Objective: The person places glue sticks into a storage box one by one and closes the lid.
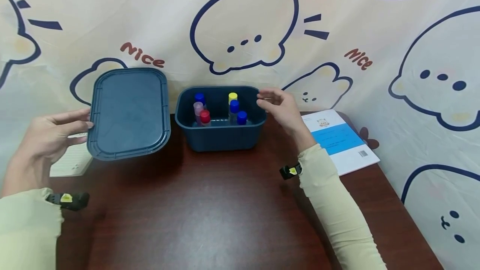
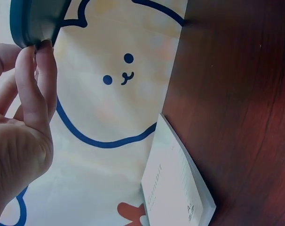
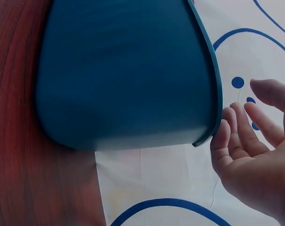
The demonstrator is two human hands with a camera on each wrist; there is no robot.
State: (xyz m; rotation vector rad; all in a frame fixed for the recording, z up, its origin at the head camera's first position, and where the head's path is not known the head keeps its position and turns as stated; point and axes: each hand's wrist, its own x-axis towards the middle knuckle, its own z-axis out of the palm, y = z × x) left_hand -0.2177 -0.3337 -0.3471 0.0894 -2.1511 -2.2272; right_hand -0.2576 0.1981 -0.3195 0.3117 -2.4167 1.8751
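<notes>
My left hand [image 1: 52, 138] pinches the left edge of a dark blue rectangular lid [image 1: 130, 111], held up above the table with its broad face toward the head camera. Beside it a dark blue plastic box [image 1: 225, 138] stands uncovered on the table. Several small capped tubes stand inside it: blue caps [image 1: 241, 117], a red cap [image 1: 205, 116], a yellow cap [image 1: 233, 96] and a pinkish tube [image 1: 198, 109]. At the box's right end is my right hand [image 1: 283, 109], fingers loosely bent. In the right wrist view its little finger [image 3: 221, 141] appears to touch the rim.
A white and blue booklet [image 1: 337, 141] lies right of the box, near the table's right edge. On the left a notepad [image 1: 73, 163] lies partly behind the left hand and lid. A cartoon-print cloth [image 1: 243, 20] hangs behind the brown table [image 1: 210, 207].
</notes>
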